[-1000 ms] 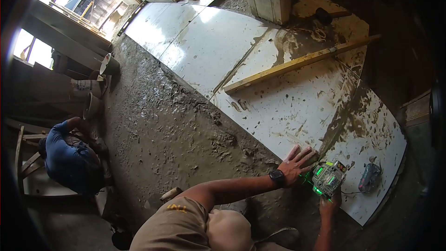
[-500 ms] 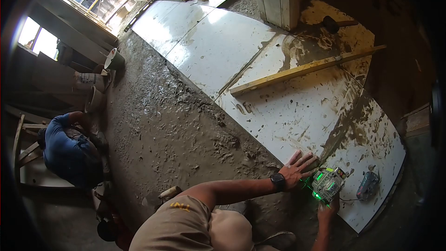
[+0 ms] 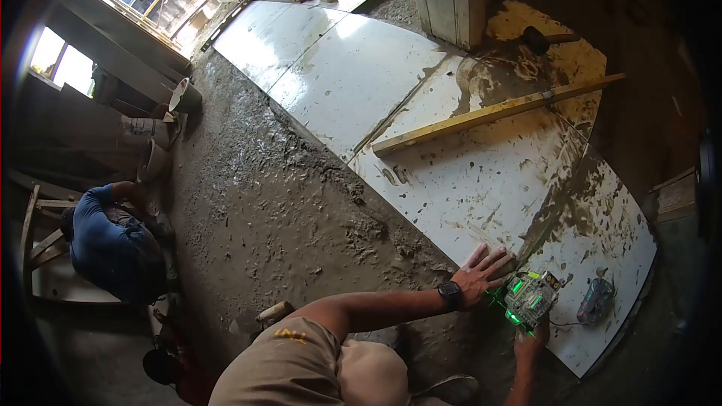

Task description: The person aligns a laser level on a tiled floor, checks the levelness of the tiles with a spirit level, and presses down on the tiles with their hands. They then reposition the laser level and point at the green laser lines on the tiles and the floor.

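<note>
My left hand, with a dark watch on the wrist, lies on the muddy white tile near its edge, fingers spread. Just beside its fingertips stands a laser level glowing with green light. At the near side of that device is my right hand, closed against its lower part; some of the fingers are hidden behind it. A thin cable runs from there to a dark battery pack lying on the tile to the right.
A yellow wooden bar and a mallet lie across the tiles. Wet mortar covers the floor to the left, where a trowel rests. A person in blue crouches beyond, near buckets; another person's dark head shows below.
The lower person's head has shifted slightly left and up. Both my hands and the laser level have stayed in place.
</note>
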The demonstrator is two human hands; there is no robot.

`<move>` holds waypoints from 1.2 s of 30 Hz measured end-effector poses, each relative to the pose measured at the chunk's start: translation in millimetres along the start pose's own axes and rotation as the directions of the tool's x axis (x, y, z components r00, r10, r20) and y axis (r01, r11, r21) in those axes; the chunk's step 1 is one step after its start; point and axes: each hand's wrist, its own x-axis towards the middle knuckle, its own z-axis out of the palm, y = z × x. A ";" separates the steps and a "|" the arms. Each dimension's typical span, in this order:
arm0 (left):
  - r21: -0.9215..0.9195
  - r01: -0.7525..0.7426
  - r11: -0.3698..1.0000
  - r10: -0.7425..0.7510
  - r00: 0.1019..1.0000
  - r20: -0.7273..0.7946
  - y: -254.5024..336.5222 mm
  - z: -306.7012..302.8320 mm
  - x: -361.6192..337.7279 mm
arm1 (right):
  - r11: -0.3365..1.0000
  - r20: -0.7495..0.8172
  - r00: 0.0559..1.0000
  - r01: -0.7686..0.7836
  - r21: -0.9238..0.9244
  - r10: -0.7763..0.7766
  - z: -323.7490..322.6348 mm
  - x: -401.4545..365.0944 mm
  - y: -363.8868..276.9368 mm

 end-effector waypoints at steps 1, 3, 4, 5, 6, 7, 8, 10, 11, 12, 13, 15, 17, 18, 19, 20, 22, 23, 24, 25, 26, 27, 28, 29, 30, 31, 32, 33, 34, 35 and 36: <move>0.000 0.000 1.000 0.000 1.000 0.000 -0.5 1.9 -0.1 | 1.000 -0.006 1.000 0.014 -0.009 -0.014 0.9 -0.1 0.9; 0.011 -0.014 1.000 0.014 0.999 -0.049 -1.4 5.6 -0.1 | 0.999 -0.013 1.000 0.028 -0.018 -0.028 2.4 -0.5 3.1; 0.010 -0.014 1.000 0.014 0.999 -0.049 -1.3 5.6 0.0 | 0.999 -0.011 1.000 0.028 -0.031 -0.028 2.9 -1.2 4.5; 0.005 -0.011 1.000 0.011 0.999 -0.041 -1.4 5.5 0.1 | 0.999 -0.008 1.000 0.027 -0.044 -0.028 3.2 -2.1 5.5; 0.000 -0.008 1.000 0.008 0.999 -0.032 -1.4 5.4 0.0 | 0.999 -0.008 1.000 0.026 -0.044 -0.026 3.5 -3.2 6.0; -0.001 -0.009 1.000 0.009 0.999 -0.031 -1.3 3.4 0.3 | 0.999 -0.011 1.000 0.015 -0.046 -0.016 3.6 -4.2 6.4; -0.012 -0.001 1.000 0.001 1.000 0.009 -1.2 1.3 0.3 | 0.999 -0.014 1.000 0.005 -0.049 -0.005 3.8 -5.3 6.9; -0.023 0.006 1.000 -0.005 0.999 0.050 -1.2 -1.2 0.2 | 0.998 -0.013 1.000 0.003 -0.055 -0.004 5.8 -6.1 10.3; -0.022 0.000 1.000 0.001 1.000 0.029 -1.1 -1.3 -0.1 | 0.998 -0.012 1.000 0.003 -0.061 -0.004 6.5 -6.4 11.3; -0.022 -0.008 1.000 0.008 1.000 0.008 -0.9 -1.5 0.1 | 0.998 -0.013 1.000 0.002 -0.062 -0.003 6.9 -6.4 11.7; -0.023 -0.008 1.000 0.008 1.000 0.008 -0.7 -0.9 0.1 | 0.999 -0.011 1.000 -0.011 -0.049 0.010 6.9 -5.0 11.1; -0.018 -0.018 1.000 0.017 1.000 -0.023 -0.9 0.1 0.0 | 0.999 -0.010 1.000 -0.024 -0.037 0.024 5.4 -1.7 8.1; 0.000 -0.028 1.000 0.028 0.999 -0.044 -3.0 5.3 -0.3 | 1.000 0.007 1.000 0.001 -0.028 -0.001 0.7 0.8 2.7; 0.018 -0.038 0.999 0.039 0.997 -0.065 -3.8 8.1 -0.6 | 1.000 0.007 1.000 0.000 -0.029 0.000 2.7 -1.1 5.6; 0.018 -0.038 0.999 0.040 0.997 -0.065 -3.5 7.4 -0.5 | 0.999 -0.007 1.000 -0.028 -0.020 0.028 5.6 -2.4 8.1; 0.013 -0.036 0.999 0.037 0.998 -0.059 -3.4 6.6 -0.6 | 0.998 -0.022 0.998 -0.056 -0.012 0.056 7.2 -3.8 10.3; 0.009 -0.035 0.999 0.036 0.998 -0.053 -3.2 5.1 -0.4 | 0.999 -0.009 1.000 -0.030 -0.021 0.030 5.0 -2.6 9.8; 0.006 -0.035 0.999 0.035 0.998 -0.044 -3.3 4.3 -0.4 | 1.000 0.005 1.000 -0.002 -0.029 0.003 3.9 -1.3 8.4; 0.003 -0.033 0.999 0.033 0.999 -0.035 -2.7 3.8 -0.6 | 1.000 0.006 1.000 -0.003 -0.029 0.003 4.4 -2.6 10.3; 0.002 -0.033 0.999 0.033 0.999 -0.035 -2.9 4.1 -0.7 | 0.999 0.008 1.000 0.001 -0.038 0.000 5.5 -3.7 11.9; 0.005 -0.033 0.999 0.033 0.999 -0.030 -3.1 4.4 -0.7 | 0.999 0.011 1.000 0.004 -0.048 -0.004 6.1 -4.4 13.1; 0.009 -0.034 0.999 0.034 0.999 -0.026 -3.5 4.6 -0.6 | 0.999 0.010 1.000 0.004 -0.048 -0.004 6.3 -4.9 13.8; 0.009 -0.034 0.999 0.034 0.999 -0.026 -3.8 4.6 -0.5 | 0.999 0.005 1.000 0.003 -0.049 -0.003 4.9 -3.6 10.8; 0.004 -0.032 0.999 0.032 0.999 -0.017 -3.9 4.8 -0.6 | 0.999 0.001 1.000 0.003 -0.050 -0.003 4.2 -2.7 9.2; -0.002 -0.030 1.000 0.030 1.000 -0.007 -4.0 5.0 -0.8 | 0.999 0.002 1.000 0.003 -0.049 -0.003 4.5 -2.3 9.3; -0.002 -0.029 1.000 0.029 1.000 -0.007 -3.6 3.9 -0.8 | 0.999 -0.001 1.000 0.007 -0.034 -0.007 4.6 -1.9 9.8; -0.004 -0.027 1.000 0.027 1.000 -0.005 -3.0 2.9 -0.7 | 1.000 -0.004 1.000 0.011 -0.018 -0.011 4.6 -1.7 10.2; -0.005 -0.025 1.000 0.025 1.000 -0.003 -2.6 1.7 -0.4 | 1.000 -0.004 1.000 0.012 -0.018 -0.012 4.5 -1.7 10.1; -0.006 -0.025 1.000 0.025 1.000 -0.003 -3.1 3.8 -0.5 | 1.000 0.001 1.000 0.015 -0.013 -0.015 4.1 -1.9 9.9; 0.011 -0.030 0.999 0.031 0.999 -0.020 -3.7 5.8 -0.3 | 1.000 0.005 1.000 0.017 -0.008 -0.017 3.7 -2.0 9.7; 0.027 -0.035 0.999 0.036 0.999 -0.037 -4.3 7.7 -0.5 | 1.000 0.004 1.000 0.017 -0.008 -0.017 3.6 -1.8 9.6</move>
